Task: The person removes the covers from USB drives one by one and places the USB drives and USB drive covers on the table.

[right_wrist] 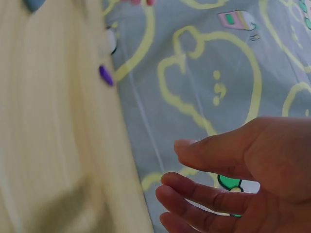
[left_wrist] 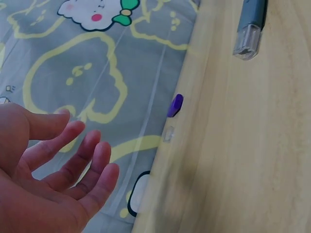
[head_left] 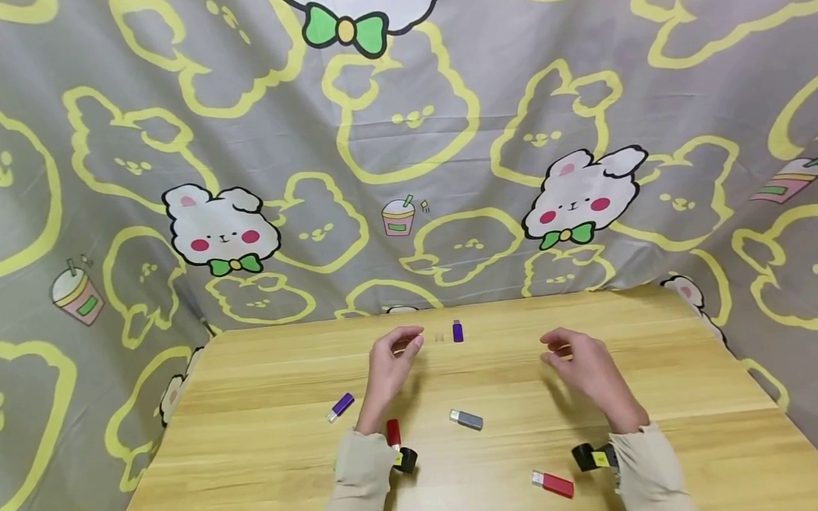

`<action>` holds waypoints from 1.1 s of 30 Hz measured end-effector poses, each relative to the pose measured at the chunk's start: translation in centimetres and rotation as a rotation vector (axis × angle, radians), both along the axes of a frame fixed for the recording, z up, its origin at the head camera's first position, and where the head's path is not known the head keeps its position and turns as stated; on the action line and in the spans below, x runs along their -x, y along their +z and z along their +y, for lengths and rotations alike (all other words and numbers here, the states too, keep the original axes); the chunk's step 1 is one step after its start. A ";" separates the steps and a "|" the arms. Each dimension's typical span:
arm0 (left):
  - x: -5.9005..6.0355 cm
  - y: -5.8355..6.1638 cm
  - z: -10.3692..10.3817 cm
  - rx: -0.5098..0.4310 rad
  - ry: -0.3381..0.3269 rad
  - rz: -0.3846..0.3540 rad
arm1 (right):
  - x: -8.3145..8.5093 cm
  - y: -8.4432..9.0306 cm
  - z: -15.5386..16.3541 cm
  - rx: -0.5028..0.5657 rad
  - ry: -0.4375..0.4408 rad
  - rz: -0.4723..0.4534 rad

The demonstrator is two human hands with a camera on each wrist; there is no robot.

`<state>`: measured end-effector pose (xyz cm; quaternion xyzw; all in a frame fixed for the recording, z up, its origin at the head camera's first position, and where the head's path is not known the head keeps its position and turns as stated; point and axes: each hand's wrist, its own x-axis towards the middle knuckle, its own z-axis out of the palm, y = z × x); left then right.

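Purple USB stick [head_left: 457, 331] stands upright, its clear cap [head_left: 439, 336] just beside.

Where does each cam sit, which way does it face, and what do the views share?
Head: worn high, looks forward and down at the table; both hands and sleeves show.
Left wrist: behind the left hand, facing the table's far edge; empty palm shows.
Right wrist: behind the right hand, same direction; fingers show.
Shared: the upright purple USB stick.

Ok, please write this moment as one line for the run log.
left hand: open, empty | right hand: open, empty | nearest: purple USB drive upright on table
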<state>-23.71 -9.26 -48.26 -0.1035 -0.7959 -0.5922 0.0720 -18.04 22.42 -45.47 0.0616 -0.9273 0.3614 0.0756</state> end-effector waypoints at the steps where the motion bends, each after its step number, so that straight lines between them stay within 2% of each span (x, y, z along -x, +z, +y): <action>1: -0.1 0.0 0.0 0.007 -0.006 0.002 | -0.1 -0.1 0.5 -0.028 0.002 0.004; 7: -0.4 0.0 -0.1 0.019 -0.010 0.003 | -0.8 -0.6 3.6 -0.150 0.017 -0.021; 15: -0.3 -0.1 0.0 0.010 -0.031 -0.022 | -1.8 -1.8 6.3 -0.236 0.043 -0.048; 21: -0.4 -0.1 0.0 0.005 -0.028 -0.029 | -1.9 -2.6 6.9 -0.275 0.061 -0.039; 29: -0.4 0.1 0.1 0.004 -0.030 -0.052 | -1.8 -3.0 6.9 -0.276 0.060 -0.127; 33: -0.5 0.1 0.1 0.012 -0.028 -0.050 | -1.6 -3.1 6.8 -0.275 0.055 -0.135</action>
